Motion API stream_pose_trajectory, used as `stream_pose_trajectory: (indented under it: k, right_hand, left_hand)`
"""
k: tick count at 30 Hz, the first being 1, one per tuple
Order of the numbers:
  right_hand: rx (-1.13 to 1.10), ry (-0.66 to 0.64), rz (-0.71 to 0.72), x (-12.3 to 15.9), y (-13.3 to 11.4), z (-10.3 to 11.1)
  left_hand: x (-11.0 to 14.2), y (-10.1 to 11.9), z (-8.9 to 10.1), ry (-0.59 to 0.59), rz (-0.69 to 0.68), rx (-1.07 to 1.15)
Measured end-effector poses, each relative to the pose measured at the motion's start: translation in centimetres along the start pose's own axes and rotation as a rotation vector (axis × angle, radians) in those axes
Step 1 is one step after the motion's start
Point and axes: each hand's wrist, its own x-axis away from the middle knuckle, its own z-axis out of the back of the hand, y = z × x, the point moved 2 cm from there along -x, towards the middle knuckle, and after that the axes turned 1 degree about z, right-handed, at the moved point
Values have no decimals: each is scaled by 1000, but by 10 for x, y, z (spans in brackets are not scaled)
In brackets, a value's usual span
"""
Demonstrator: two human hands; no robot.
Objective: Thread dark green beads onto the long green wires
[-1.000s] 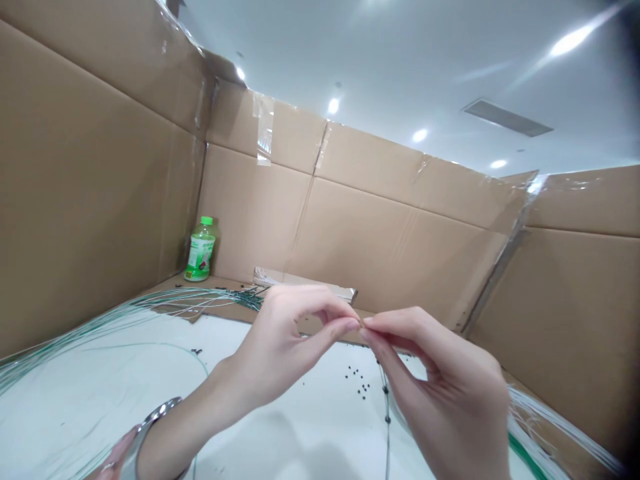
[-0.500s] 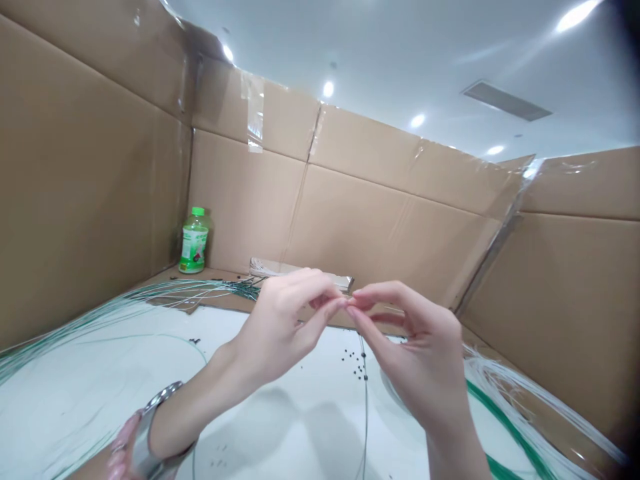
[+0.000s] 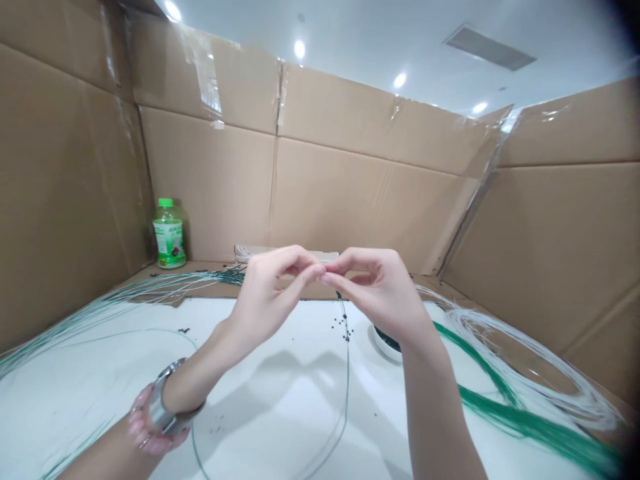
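My left hand (image 3: pixel 267 297) and my right hand (image 3: pixel 383 287) meet fingertip to fingertip above the white tabletop (image 3: pixel 280 427), both closed in a pinch. A thin green strand (image 3: pixel 348 373), like wire or cord, rises from the table to just under my right fingers and has small black beads along its upper part. The pinched spot itself is hidden by the fingertips, so what my left fingers hold cannot be made out. Several loose black beads (image 3: pixel 336 327) lie around the strand. Partly behind my right wrist stands a white bowl (image 3: pixel 387 347) with dark contents.
Cardboard walls (image 3: pixel 350 193) enclose the table. A green-capped bottle (image 3: pixel 170 235) stands in the back left corner. Green and white strands (image 3: pixel 150 285) spread along the left. At the right lie a green bundle (image 3: pixel 530 417) and coiled white strands (image 3: pixel 550 373).
The view has tilted and shifted. My right hand has turned more level and moved off the bowl, which now shows. The lower end of the green strand now curves left.
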Motion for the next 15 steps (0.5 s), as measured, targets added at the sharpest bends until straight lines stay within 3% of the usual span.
stream_pose_trajectory:
  k: [6, 10, 13, 15]
  right_hand:
    - [-140, 92, 107, -9, 6, 11]
    - [-68, 171, 161, -11, 8, 21]
    - [-17, 240, 210, -9, 6, 30]
    - [-34, 269, 229, -7, 5, 36]
  left_hand:
    - [-10, 1, -14, 146, 30, 152]
    - [-22, -2, -28, 173, 0, 225]
    - [-21, -30, -49, 35, 106, 106]
    - [-8, -62, -71, -225, 216, -46]
